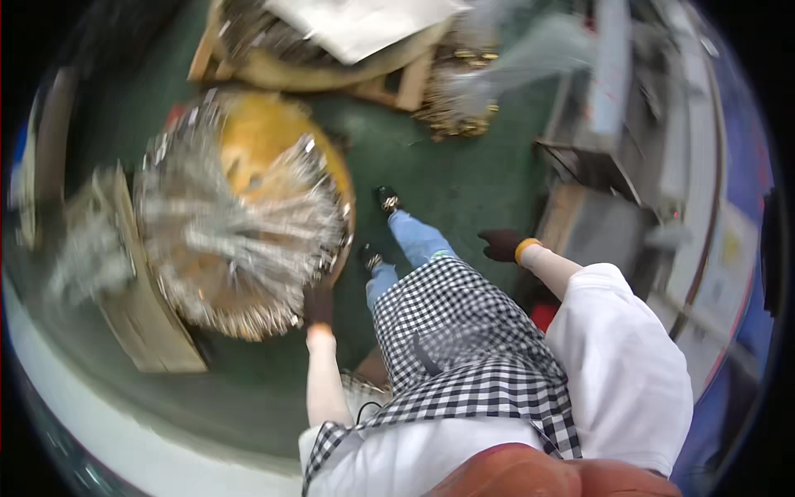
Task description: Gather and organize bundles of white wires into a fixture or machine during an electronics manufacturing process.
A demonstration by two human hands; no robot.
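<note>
Rounded shape (530, 479) nearest; left fingers (317, 300) beside silvery heap (240, 240), grip unclear; right fingers (492, 241) loosely parted, empty

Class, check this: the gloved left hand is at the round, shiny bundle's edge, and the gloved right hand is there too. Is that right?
Not quite. The head view shows the gloved right hand apart from the round, shiny bundle, out to the right. The gloved left hand is at the bundle's edge, as stated.

The round yellow platform (263, 124) carries silvery strips (240, 236), blurred and fanned across its middle. They reach its left and near edges; toward the far edge, its yellow surface shows between them.
</note>
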